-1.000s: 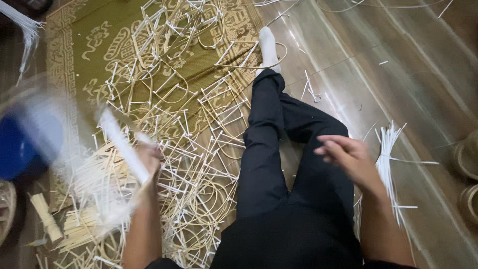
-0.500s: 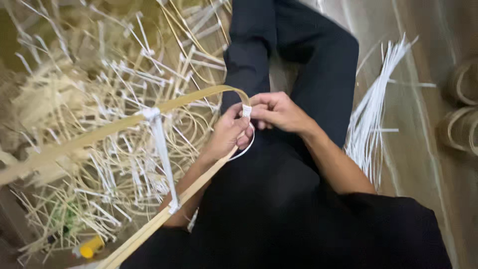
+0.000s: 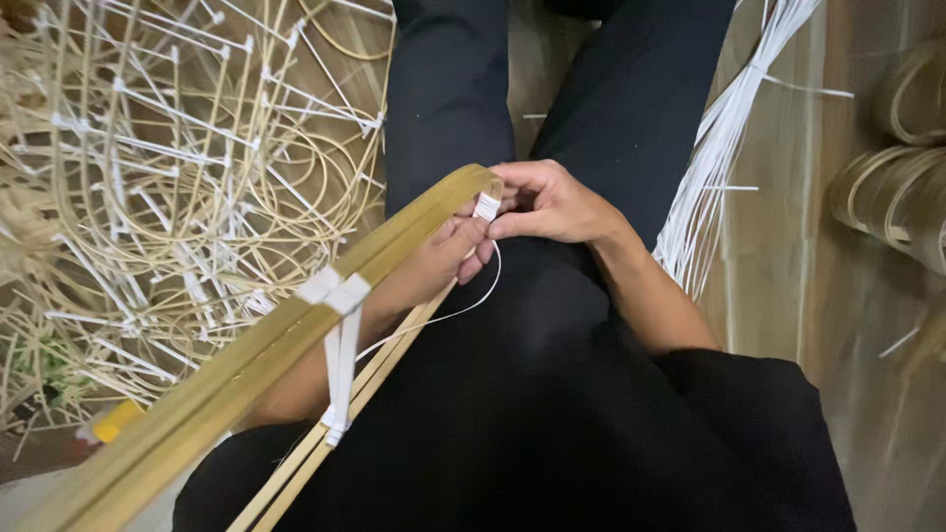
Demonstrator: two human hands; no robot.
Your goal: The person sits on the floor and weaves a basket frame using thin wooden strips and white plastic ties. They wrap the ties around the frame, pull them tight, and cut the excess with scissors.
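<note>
A bent frame of flat, pale-yellow bamboo strips (image 3: pixel 296 335) lies across the lap in black trousers (image 3: pixel 512 394), its curved tip between the two hands. A white plastic tie (image 3: pixel 340 296) is wrapped around the upper strips to the left of the hands, with its tails hanging down to the lower strips. The left hand (image 3: pixel 434 261) is curled under the frame, fingers closed on the strips near the tip. The right hand (image 3: pixel 547 202) pinches the small white head of another tie (image 3: pixel 486 206) at the tip, thumb and forefinger closed; its thin white tail (image 3: pixel 443 317) loops down below the hands.

Compared with half a second ago, the frame has swung closer and lower, and the hands sit in much the same grip.

Left of the hands lies a heap of thin tied cane frames (image 3: pixel 177 177). Right of the hands, a bundle of white ties (image 3: pixel 714 167) rests on the wooden floor (image 3: pixel 788 256), with coiled bamboo rings (image 3: pixel 892 197) beyond.
</note>
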